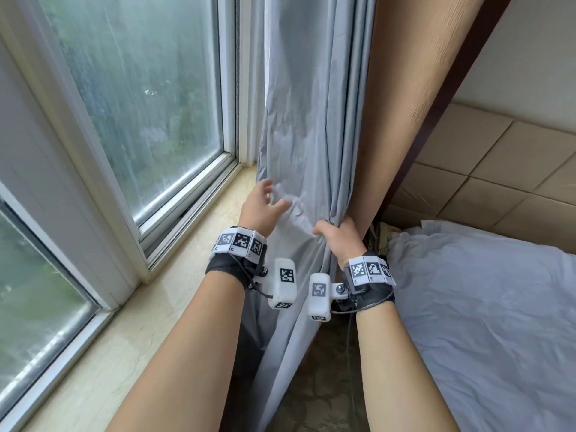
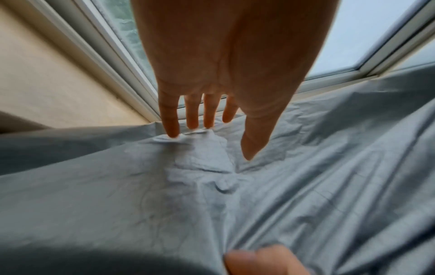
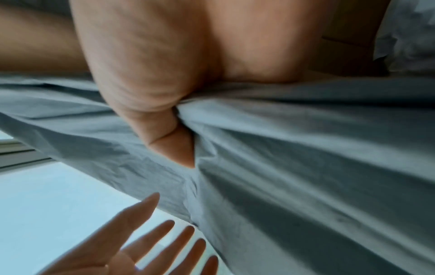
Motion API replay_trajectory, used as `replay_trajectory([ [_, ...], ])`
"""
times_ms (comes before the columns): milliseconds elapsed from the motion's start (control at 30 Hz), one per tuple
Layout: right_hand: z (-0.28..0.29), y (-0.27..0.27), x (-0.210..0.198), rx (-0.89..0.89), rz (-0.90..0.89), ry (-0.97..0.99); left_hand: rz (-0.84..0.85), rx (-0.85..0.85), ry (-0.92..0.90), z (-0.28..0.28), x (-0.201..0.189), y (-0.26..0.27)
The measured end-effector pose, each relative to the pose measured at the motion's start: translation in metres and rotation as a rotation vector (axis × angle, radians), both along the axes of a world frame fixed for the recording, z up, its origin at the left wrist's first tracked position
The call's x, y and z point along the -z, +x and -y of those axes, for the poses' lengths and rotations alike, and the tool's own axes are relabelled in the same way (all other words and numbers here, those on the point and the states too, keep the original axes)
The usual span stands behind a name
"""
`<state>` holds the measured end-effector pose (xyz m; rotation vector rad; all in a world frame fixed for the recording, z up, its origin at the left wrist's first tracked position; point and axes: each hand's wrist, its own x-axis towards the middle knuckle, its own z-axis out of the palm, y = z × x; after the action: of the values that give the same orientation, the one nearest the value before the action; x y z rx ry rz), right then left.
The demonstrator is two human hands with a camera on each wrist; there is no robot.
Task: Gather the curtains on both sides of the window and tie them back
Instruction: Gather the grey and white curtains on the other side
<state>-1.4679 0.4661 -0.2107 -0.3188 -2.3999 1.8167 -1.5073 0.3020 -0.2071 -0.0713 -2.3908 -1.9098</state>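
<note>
A grey curtain [image 1: 308, 120] hangs at the right end of the window, its tan outer layer [image 1: 405, 88] beside it. My right hand [image 1: 338, 233] grips a bunched fold of the grey cloth [image 3: 282, 148], thumb pressed into the gather. My left hand [image 1: 265, 201] is open with spread fingers [image 2: 169, 121], fingertips touching the curtain's window-side edge [image 2: 188, 135]. The right hand's knuckles [image 2: 259, 260] show at the bottom of the left wrist view, and the left hand [image 3: 141, 241] shows low in the right wrist view.
The window glass [image 1: 140, 88] and its white frame [image 1: 232, 145] fill the left. A beige stone sill [image 1: 124, 338] runs below it. A bed with a white sheet [image 1: 483, 322] lies at the right, against a padded tan wall panel [image 1: 498, 169].
</note>
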Motion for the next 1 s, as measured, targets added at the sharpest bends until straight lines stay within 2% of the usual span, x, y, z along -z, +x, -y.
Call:
replay_trajectory([
  [133, -0.003, 0.002, -0.002, -0.062, -0.006, -0.137, 0.035, 0.119, 0.134, -0.005, 0.005, -0.006],
  [233, -0.007, -0.006, -0.002, -0.067, 0.015, -0.182, 0.096, 0.099, 0.158, -0.011, 0.005, -0.009],
  [367, -0.016, -0.026, 0.004, 0.023, -0.039, -0.088, 0.057, -0.107, 0.110, -0.012, 0.003, -0.010],
  [433, -0.020, -0.036, 0.010, 0.087, -0.076, -0.008, 0.059, -0.154, 0.115, -0.010, 0.002, -0.009],
  [567, -0.019, -0.050, 0.017, 0.159, -0.118, 0.084, 0.006, -0.056, 0.021, -0.008, 0.000, -0.010],
  [733, -0.012, -0.053, 0.015, -0.027, -0.085, -0.005, 0.034, 0.133, -0.030, -0.011, -0.011, -0.009],
  [867, -0.009, -0.052, 0.017, -0.320, -0.066, -0.109, 0.099, 0.232, -0.001, -0.018, -0.019, -0.003],
  [933, -0.008, -0.054, 0.015, -0.336, -0.068, -0.115, 0.120, 0.265, -0.021, -0.025, -0.022, -0.002],
  [1000, -0.009, -0.056, 0.014, -0.246, -0.086, -0.111, 0.131, 0.259, -0.015, -0.030, -0.025, -0.001],
])
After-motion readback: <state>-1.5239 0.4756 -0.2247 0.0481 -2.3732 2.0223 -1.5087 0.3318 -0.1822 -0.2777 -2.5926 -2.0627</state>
